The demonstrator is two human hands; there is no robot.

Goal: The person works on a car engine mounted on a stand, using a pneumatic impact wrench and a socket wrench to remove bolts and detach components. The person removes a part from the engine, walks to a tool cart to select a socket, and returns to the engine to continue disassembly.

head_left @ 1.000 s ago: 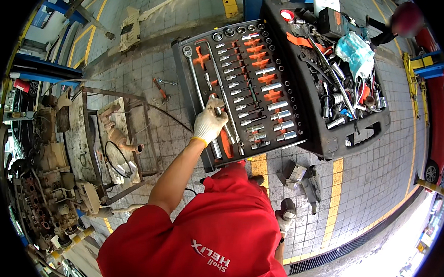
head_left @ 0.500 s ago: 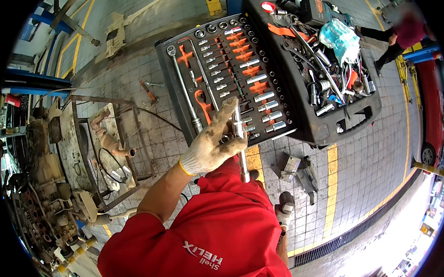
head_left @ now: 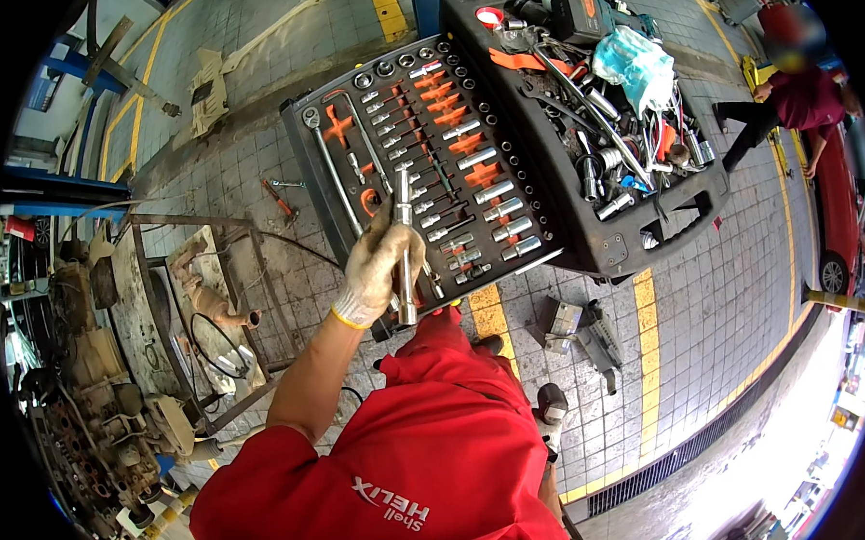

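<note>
My left hand [head_left: 379, 268], in a pale, grimy work glove, is closed around a chrome extension bar with a socket-like end [head_left: 403, 211]. The bar stands nearly upright in the picture, over the near part of an open socket set tray [head_left: 332, 184] holding rows of sockets, bits and a long ratchet [head_left: 329, 159]. My right hand [head_left: 551, 432], also gloved, is low at my right side, partly hidden by my red shirt. It is closed on a dark, bulky tool [head_left: 551, 403] that looks like a cordless power tool; its full shape is hidden.
The case lid [head_left: 602, 248] holds loose tools, a light-blue cloth [head_left: 632, 71] and a cordless tool battery [head_left: 574, 16]. A metal frame [head_left: 258, 291] and engine parts [head_left: 91, 352] stand left. Grey-black parts [head_left: 589, 335] lie on the floor. Another person [head_left: 807, 98] stands far right.
My left hand has moved left and its fingers have closed around the extension bar, which now points farther over the tray. The person at the far right has come farther into view.
</note>
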